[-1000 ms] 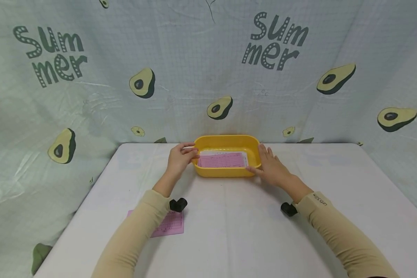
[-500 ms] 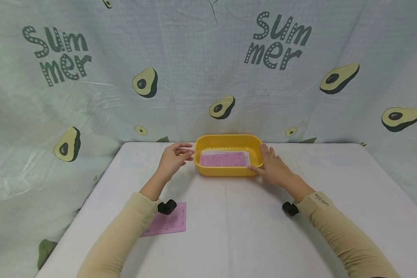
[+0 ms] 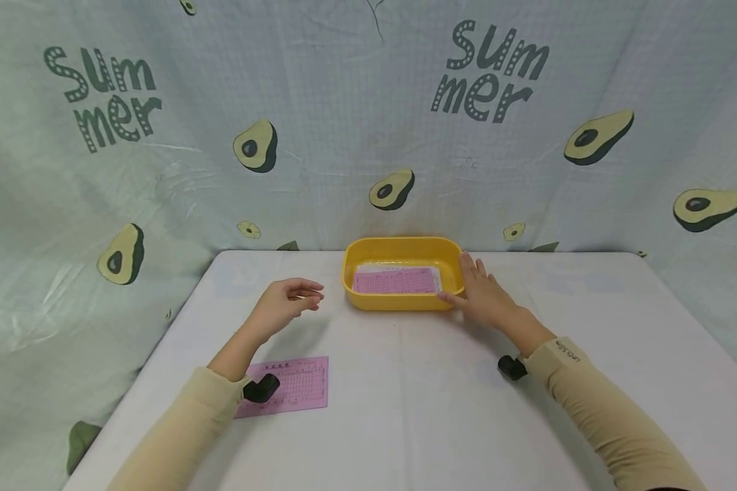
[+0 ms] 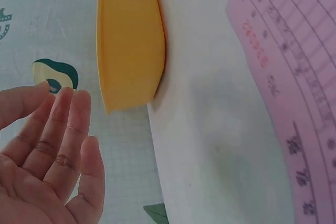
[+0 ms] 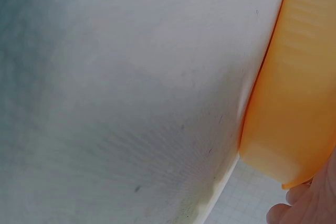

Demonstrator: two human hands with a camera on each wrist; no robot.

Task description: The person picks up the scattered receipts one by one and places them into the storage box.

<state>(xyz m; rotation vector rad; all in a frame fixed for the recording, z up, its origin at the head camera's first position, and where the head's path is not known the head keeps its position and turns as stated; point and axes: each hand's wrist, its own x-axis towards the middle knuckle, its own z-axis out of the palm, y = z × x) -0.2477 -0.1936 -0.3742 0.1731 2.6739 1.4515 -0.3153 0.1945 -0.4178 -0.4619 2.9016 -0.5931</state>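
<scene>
A yellow plastic basin [image 3: 405, 302] stands at the back of the table, holding a pink printed sheet [image 3: 396, 281] over a white sheet [image 3: 437, 278]. My right hand [image 3: 484, 296] rests at the basin's right end, fingers straight along the side and thumb spread toward the front rim. My left hand [image 3: 282, 305] hovers to the left of the basin, apart from it, with nothing in its loosely bent fingers. Below the left wrist lies another pink printed sheet [image 3: 301, 383], partly hidden by the sleeve and wrist camera; it also shows large in the left wrist view.
A white cloth covers the table [image 3: 442, 409]. Behind it hangs a pale curtain [image 3: 319, 136] printed with avocados and lettering, close to the basin's back. Black cameras [image 3: 512, 368] are strapped to both wrists.
My left hand has moved away from the basin's left end, leftward and toward me, uncovering more of the pink sheet on the table. The right hand and the basin stay in place.
</scene>
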